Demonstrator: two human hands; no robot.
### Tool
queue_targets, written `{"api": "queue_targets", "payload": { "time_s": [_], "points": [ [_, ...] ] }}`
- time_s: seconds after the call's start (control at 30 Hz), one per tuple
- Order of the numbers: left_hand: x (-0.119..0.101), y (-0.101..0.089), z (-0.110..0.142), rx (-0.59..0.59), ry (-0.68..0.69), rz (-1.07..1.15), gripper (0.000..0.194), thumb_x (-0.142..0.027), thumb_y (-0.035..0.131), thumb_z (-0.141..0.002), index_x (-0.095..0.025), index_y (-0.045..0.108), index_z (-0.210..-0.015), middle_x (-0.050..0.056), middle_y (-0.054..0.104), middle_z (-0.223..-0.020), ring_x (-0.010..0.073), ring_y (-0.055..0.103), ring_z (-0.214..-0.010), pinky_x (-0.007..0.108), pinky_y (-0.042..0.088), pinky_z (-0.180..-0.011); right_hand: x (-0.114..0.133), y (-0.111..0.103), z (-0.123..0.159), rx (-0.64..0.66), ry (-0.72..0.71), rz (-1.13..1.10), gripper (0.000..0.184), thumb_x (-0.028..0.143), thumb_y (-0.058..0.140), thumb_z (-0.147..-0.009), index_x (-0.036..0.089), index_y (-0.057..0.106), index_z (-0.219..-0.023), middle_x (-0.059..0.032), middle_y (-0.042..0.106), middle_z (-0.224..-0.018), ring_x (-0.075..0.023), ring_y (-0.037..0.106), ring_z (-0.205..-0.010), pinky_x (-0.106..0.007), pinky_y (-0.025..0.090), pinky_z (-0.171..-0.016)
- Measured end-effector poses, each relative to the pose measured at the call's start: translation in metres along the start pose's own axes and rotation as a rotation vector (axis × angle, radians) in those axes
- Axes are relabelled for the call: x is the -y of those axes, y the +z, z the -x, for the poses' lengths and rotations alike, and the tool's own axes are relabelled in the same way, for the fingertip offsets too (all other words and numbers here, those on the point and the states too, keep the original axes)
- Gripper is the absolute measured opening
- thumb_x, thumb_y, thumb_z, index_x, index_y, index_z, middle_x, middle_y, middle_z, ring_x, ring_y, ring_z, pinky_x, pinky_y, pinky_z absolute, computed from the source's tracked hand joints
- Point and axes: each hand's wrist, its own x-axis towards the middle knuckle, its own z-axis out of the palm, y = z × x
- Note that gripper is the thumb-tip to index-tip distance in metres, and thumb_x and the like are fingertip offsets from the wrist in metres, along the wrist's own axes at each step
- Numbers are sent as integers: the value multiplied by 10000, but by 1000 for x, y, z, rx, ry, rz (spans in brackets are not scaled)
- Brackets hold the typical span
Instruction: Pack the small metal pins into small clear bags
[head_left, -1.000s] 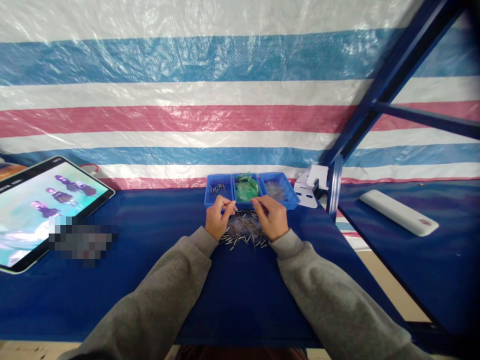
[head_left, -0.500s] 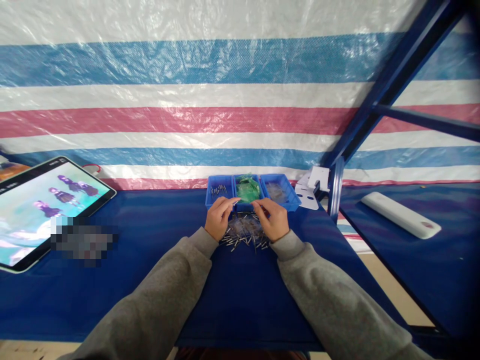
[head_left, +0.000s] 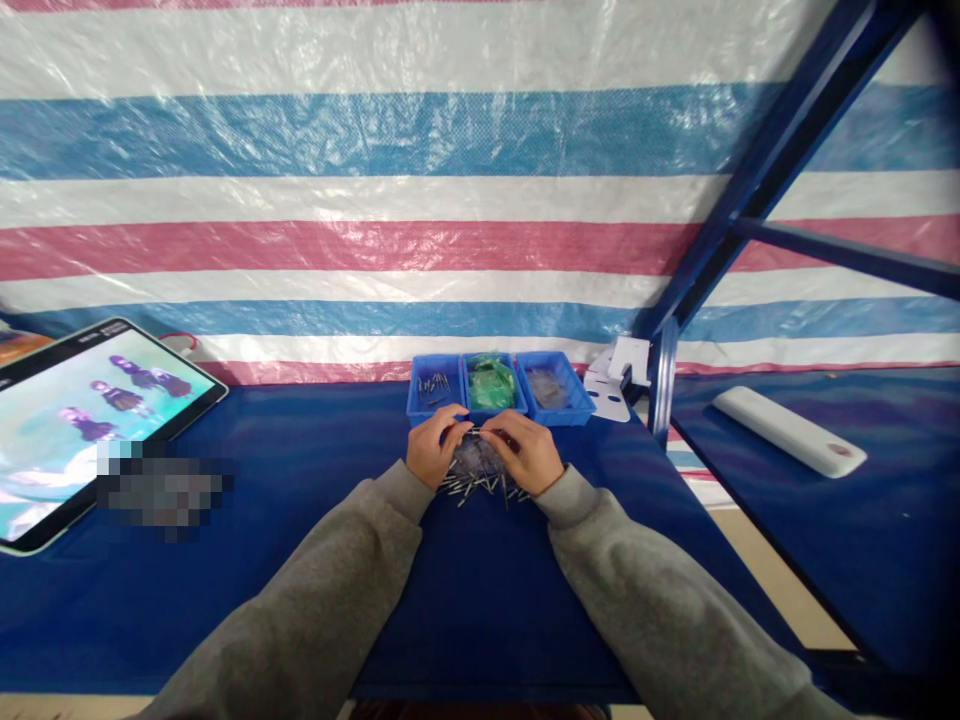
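Left hand (head_left: 435,448) and right hand (head_left: 525,455) nearly meet over pile of slim metal pieces (head_left: 471,486) on blue bench (head_left: 480,590) — thumb and fingers of each pinching opposite ends of small thin piece (head_left: 474,431), fine detail unclear. Just beyond, three blue bins in row: left bin (head_left: 417,401) with few metal pieces, middle bin (head_left: 491,409) with green plastic (head_left: 491,382), right bin (head_left: 576,408) with clear plastic (head_left: 546,388).

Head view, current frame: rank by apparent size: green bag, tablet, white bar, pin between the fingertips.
1. Tablet, partly cut off by the frame edge
2. White bar
3. Green bag
4. Pin, partly hidden by fingers, clearly smallest
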Motion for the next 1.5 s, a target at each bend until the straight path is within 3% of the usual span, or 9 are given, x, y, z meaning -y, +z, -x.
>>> {"api": "queue_targets", "payload": {
  "time_s": [0.17, 0.43, 0.57, 0.77, 0.93, 1.07, 1.23, 1.37, 1.5],
  "points": [
    [-5, -4, -4, 9, 14, 51, 114, -223, 566, -803, -172, 636, -877, 23, 680, -806, 119, 635, -741, 219, 485, -749, -4, 1, 2, -64, 74, 51, 192, 276, 399, -892, 188, 562, -844, -44, 586, -777, -149, 554, -733, -256, 429, -679],
    [-1, -2, -3, 17, -91, 33, 156, -241, 536, -820, -159, 634, -730, -17, 629, -588, 81, 574, -517, 187, 460, -570, -1, 0, 2, -17, 36, 53, 180, 311, 446, -872, 185, 574, -855, -35, 584, -744, -131, 529, -639, -245, 419, -609],
    [-2, -4, -2, 37, -99, 15, 211, -262, 524, -828, -160, 613, -665, -31, 591, -524, 74, 555, -488, 180, 447, -549, -2, 1, 2, 5, -13, 65, 216, 283, 406, -890, 183, 583, -815, -43, 590, -734, -146, 551, -709, -255, 428, -656],
    [-10, -5, -4, 19, -52, 81, 125, -269, 585, -786, -155, 610, -740, 16, 650, -691, 109, 606, -622, 218, 486, -638, -9, 3, 3, -7, 43, 125, 263, 294, 387, -899, 181, 590, -776, -42, 583, -709, -141, 553, -686, -247, 424, -641],
    [-8, -2, -2, 44, -108, 263, 91, -234, 493, -847, -149, 523, -837, 81, 660, -929, 140, 633, -823, 264, 512, -725, -10, 2, 3, -66, 72, 154, 285, 307, 381, -901, 182, 592, -753, -43, 579, -690, -142, 554, -676, -246, 423, -651],
    [-5, 0, -1, 28, -87, 177, 98, -228, 485, -853, -146, 537, -863, 51, 656, -806, 115, 629, -695, 243, 509, -665, -9, 0, 2, -88, 88, 156, 270, 293, 390, -897, 181, 598, -765, -45, 584, -703, -141, 557, -685, -245, 426, -662],
    [-4, -2, -2, 71, 60, 40, 124, -220, 515, -838, -170, 625, -867, 33, 671, -793, 130, 624, -754, 249, 485, -739, -7, -1, 2, -111, 85, 140, 237, 270, 407, -889, 178, 605, -795, -48, 598, -733, -145, 568, -712, -252, 437, -692],
    [-4, -2, -3, 25, 13, 36, 135, -259, 522, -833, -174, 626, -813, 14, 668, -756, 109, 619, -671, 215, 482, -681, -3, -3, 1, -107, 40, 93, 215, 267, 406, -884, 182, 603, -895, -59, 612, -799, -154, 571, -755, -270, 447, -713],
    [-5, -3, -3, 8, -52, 48, 145, -304, 545, -813, -176, 600, -773, -6, 635, -667, 84, 573, -530, 193, 449, -548, 0, -3, 1, -18, -7, 64, 198, 289, 443, -867, 188, 595, -945, -45, 600, -758, -144, 554, -684, -262, 448, -643]
  ]
}}
